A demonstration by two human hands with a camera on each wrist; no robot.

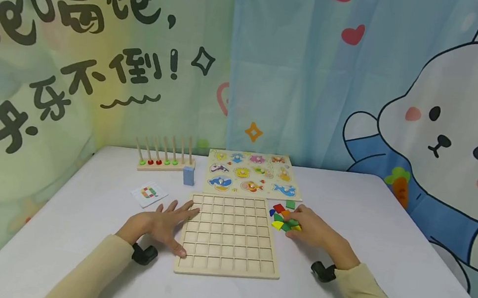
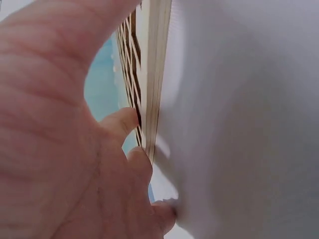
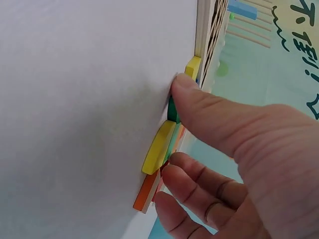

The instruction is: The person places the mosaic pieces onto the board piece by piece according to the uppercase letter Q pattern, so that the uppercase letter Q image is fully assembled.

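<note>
A wooden grid board (image 1: 228, 237) with square cells lies flat on the table. My left hand (image 1: 162, 224) is spread at its left side, thumb and fingertips touching the frame. In the left wrist view, fingertips (image 2: 141, 162) lie against the board's edge. Just right of the board, my right hand (image 1: 314, 230) reaches into a small heap of coloured pieces, including a red piece (image 1: 279, 208) and a yellow piece (image 1: 277, 225). In the right wrist view, its thumb touches a green piece (image 3: 173, 108) beside a yellow curved piece (image 3: 159, 148); the other fingers are loosely bent.
Behind the board lies a knobbed animal puzzle (image 1: 242, 172). A peg rack (image 1: 165, 167) with red and green beads stands at the back left, a blue block (image 1: 188, 176) before it. A pattern card (image 1: 149, 194) lies beyond my left hand. One green square (image 1: 290, 204) sits apart.
</note>
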